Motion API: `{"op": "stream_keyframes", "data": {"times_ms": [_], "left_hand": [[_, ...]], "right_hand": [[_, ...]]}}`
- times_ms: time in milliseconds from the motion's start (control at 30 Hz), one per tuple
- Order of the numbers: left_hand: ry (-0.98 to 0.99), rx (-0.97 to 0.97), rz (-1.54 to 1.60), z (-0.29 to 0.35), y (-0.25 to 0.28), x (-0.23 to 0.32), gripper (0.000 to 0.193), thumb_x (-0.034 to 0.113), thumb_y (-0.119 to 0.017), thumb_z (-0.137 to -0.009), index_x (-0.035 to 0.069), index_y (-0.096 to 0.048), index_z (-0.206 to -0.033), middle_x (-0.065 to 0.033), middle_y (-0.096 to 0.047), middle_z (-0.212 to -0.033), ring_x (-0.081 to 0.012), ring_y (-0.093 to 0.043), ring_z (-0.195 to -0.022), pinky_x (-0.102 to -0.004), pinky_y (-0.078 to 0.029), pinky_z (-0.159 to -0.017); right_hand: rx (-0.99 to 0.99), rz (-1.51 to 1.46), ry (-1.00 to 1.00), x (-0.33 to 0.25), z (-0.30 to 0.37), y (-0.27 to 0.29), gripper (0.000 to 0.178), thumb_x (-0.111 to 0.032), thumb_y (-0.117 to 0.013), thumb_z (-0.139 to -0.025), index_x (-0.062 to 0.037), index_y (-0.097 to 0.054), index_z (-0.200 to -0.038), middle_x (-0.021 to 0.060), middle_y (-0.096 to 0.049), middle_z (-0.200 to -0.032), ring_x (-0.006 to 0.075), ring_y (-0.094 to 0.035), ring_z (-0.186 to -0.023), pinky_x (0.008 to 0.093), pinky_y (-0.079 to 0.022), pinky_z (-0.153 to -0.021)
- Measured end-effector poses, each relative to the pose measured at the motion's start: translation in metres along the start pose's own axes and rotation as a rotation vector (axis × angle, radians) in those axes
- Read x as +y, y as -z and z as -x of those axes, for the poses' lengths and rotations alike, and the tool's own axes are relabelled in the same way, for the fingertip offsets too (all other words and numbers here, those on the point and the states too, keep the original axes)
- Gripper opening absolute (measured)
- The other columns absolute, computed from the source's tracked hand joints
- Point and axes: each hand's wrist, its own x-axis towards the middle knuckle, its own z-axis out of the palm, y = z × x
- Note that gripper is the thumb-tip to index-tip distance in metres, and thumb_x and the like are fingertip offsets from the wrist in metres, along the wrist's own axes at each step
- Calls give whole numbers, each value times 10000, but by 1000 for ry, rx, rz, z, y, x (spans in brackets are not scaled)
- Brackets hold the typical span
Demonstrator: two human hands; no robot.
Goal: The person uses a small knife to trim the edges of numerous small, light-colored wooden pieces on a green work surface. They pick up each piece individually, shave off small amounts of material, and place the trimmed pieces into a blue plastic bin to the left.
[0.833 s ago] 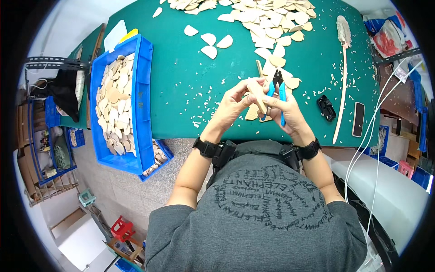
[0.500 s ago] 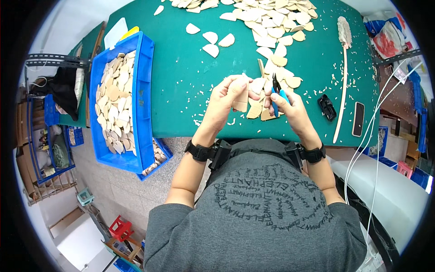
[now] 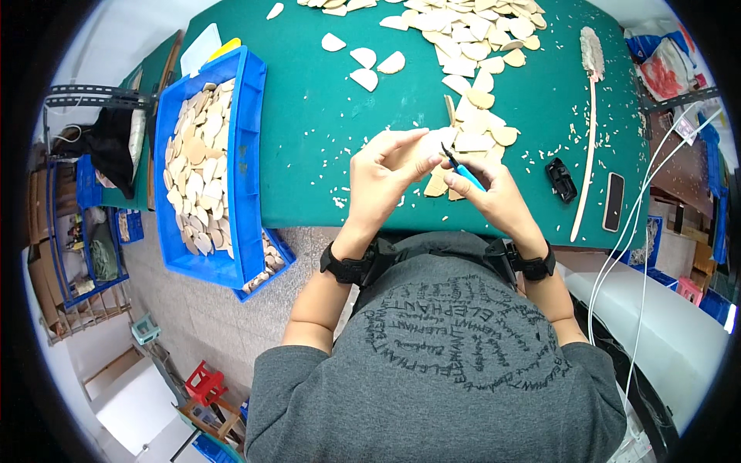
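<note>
My left hand (image 3: 387, 171) is closed, thumb and fingers on the edge of a pale flat piece (image 3: 438, 141). My right hand (image 3: 494, 189) grips a pair of blue-handled nippers (image 3: 468, 176), whose dark jaws point up and left, right beside that piece. Partly behind my hands lies a trail of pale, flat half-round pieces (image 3: 480, 123). It leads up to a large heap of pieces (image 3: 471, 31) at the table's far side. Several loose half-round pieces (image 3: 363, 79) lie farther left.
A blue crate (image 3: 251, 162) of flat pieces stands at the left, with a smaller blue bin (image 3: 282, 270) below it. At the right are a black plastic holder (image 3: 560, 180), a long-handled brush (image 3: 590, 131) and a phone (image 3: 614, 202). Small pale scraps litter the green table (image 3: 324, 154).
A tan rectangular piece between my left fingers no longer shows; a paler piece is there now. The nippers have tilted leftward, their jaws now closer to my left fingertips. The view has shifted slightly.
</note>
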Motion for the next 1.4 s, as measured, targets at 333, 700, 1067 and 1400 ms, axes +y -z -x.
{"op": "stream_keyframes", "data": {"times_ms": [333,700,1067,1400], "left_hand": [[-291,126,-353,3,-6,0,344,127,-796,-709,49,-700,-1029,-83,-658,-942,-144,-624,-832,-259,-511,-706],[-360,154,-443,3,-12,-4,353,145,-796,-703,59,-697,-1031,-101,-657,-930,-172,-634,-817,-276,-516,-700],[-374,148,-504,3,-10,-7,343,163,-791,-705,59,-697,-1018,-106,-654,-918,-197,-639,-810,-295,-514,-695],[-348,142,-468,1,-9,-11,325,162,-785,-717,57,-700,-1012,-103,-656,-915,-185,-637,-804,-281,-510,-686]], "right_hand": [[39,138,-58,-12,2,0,460,-308,-701,-818,7,-616,-1143,107,-665,-921,127,-602,-796,265,-482,-712],[94,212,-68,-8,0,1,485,-382,-690,-819,-22,-635,-1140,102,-679,-883,125,-603,-768,272,-481,-702],[23,250,-71,-8,-4,3,471,-384,-658,-847,-26,-628,-1151,64,-661,-836,98,-544,-698,251,-449,-634],[28,196,-65,0,-6,1,440,-358,-647,-865,-7,-633,-1130,41,-642,-821,85,-515,-706,251,-424,-627]]}}
